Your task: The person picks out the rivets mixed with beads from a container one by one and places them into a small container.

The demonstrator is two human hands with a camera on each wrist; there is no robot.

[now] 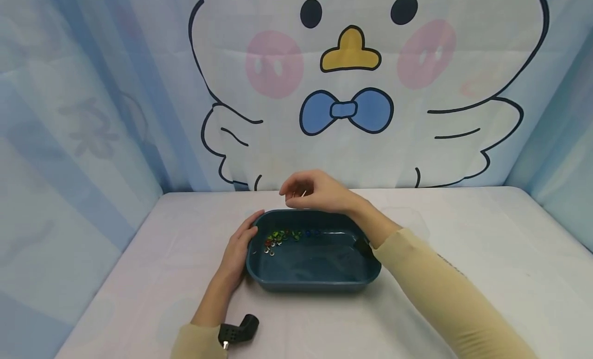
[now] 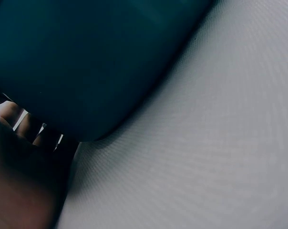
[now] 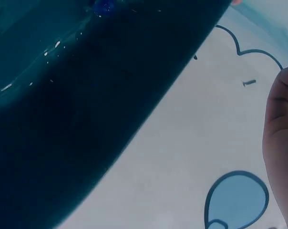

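Note:
A dark teal basin [image 1: 310, 271] with rounded corners sits on the table. My left hand [image 1: 238, 248] holds its left side, thumb at the rim and fingers along the outer wall; in the left wrist view some of those fingers [image 2: 27, 126] show beside the wall. My right hand [image 1: 317, 192] hovers over the far rim, fingers bent toward the thumb; whether it pinches something small I cannot tell. Inside the basin, small shiny green beads [image 1: 280, 236] lie at the back left, with red and silvery ring-like pieces [image 1: 269, 250] near them and blue beads [image 1: 311, 233] further right.
A pale patterned cloth covers the table [image 1: 463, 256]. Behind it hangs a curtain [image 1: 347, 158] with a cartoon bird and blue bow tie. A black wrist-worn device [image 1: 241, 329] sticks out from my left wrist. My right forearm [image 1: 431, 282] crosses the basin's right corner.

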